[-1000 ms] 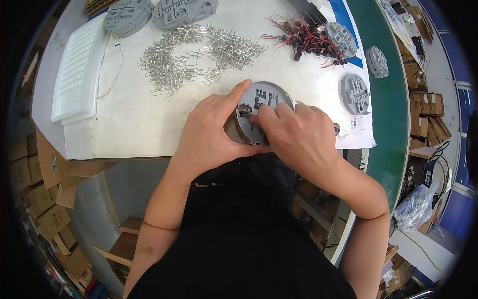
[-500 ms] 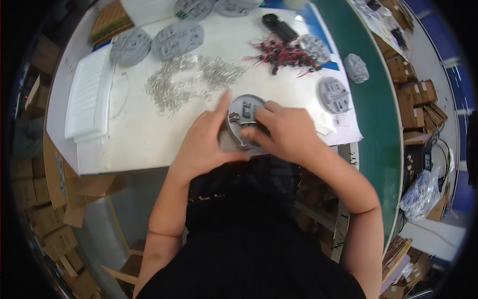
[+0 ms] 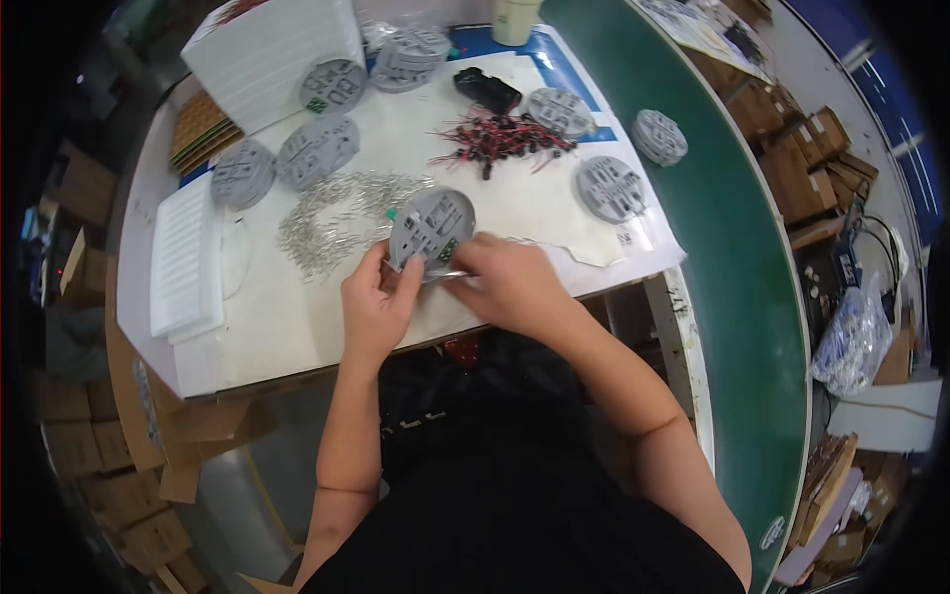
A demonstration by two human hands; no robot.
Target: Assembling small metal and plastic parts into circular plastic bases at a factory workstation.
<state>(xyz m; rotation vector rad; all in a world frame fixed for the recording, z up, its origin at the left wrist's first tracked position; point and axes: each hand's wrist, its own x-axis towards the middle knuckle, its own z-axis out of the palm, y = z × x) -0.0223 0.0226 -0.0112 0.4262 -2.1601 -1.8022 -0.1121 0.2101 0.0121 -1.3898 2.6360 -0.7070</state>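
Note:
A round grey plastic part [image 3: 432, 224] with a small green board stands tilted above the white table [image 3: 297, 327]. My left hand [image 3: 379, 302] grips its lower left edge. My right hand [image 3: 507, 284] is closed at its lower right edge, fingertips pinched on a small metal piece against the part. A heap of small silver metal pins [image 3: 336, 220] lies just left of the part. A bundle of red and black wires [image 3: 500, 141] lies behind it.
Several more grey round parts [image 3: 317, 150] lie about the table, one [image 3: 659, 136] on the green conveyor belt [image 3: 752, 297]. White ribbed trays [image 3: 186, 257] sit at the left, a white stack [image 3: 272, 49] at the back. Cardboard boxes [image 3: 119, 475] line the floor.
The view has shifted, so the table sits higher in the picture. The grey part has come up off the table and is now tilted between both hands.

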